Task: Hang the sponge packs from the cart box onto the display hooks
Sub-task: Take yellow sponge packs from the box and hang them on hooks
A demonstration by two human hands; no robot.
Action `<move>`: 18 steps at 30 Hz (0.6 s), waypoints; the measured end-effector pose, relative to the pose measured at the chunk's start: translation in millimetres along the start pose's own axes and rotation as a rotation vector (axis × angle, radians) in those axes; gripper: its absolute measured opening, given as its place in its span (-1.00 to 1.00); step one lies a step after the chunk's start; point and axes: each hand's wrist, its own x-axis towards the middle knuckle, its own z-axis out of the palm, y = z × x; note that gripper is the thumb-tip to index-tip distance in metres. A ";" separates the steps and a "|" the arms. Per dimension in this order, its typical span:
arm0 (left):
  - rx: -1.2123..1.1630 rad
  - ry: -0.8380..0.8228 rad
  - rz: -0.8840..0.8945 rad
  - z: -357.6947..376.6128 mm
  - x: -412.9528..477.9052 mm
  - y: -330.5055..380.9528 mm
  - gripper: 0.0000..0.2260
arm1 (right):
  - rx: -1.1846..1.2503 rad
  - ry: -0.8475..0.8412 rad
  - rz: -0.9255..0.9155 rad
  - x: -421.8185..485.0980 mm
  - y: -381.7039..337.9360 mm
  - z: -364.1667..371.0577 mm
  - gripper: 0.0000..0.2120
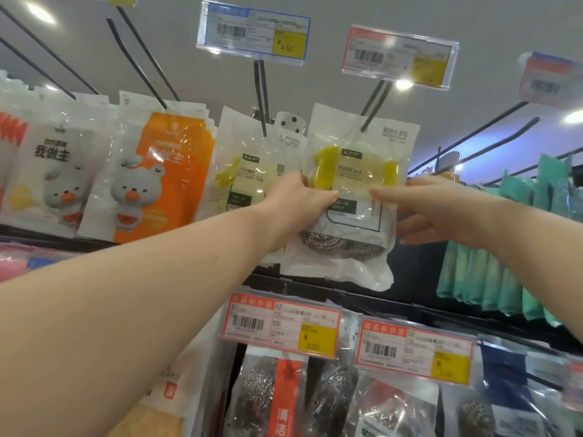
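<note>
A clear sponge pack with yellow sponges and a steel scourer at its bottom hangs on a black display hook at upper centre. My left hand grips the pack's left edge. My right hand holds its right edge, thumb on the front and fingers behind. A like pack hangs on the neighbouring hook just to the left. The cart box is out of view.
Price tags sit at the hook tips above. Bear-printed orange and white packs hang at left, teal packs at right. Below, a lower row of scourer packs hangs under more price tags.
</note>
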 end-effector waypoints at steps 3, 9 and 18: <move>0.090 0.029 -0.001 3.8 5.5 -2.6 -0.86 | -0.056 0.001 0.039 4.0 9.1 7.5 -0.62; 0.252 0.075 -0.043 7.1 17.1 -7.1 -0.80 | -0.035 0.118 0.045 22.5 16.2 22.5 -0.63; 0.421 0.136 -0.141 19.5 16.8 -0.5 -0.56 | -0.085 0.158 0.047 35.1 25.2 27.8 -0.57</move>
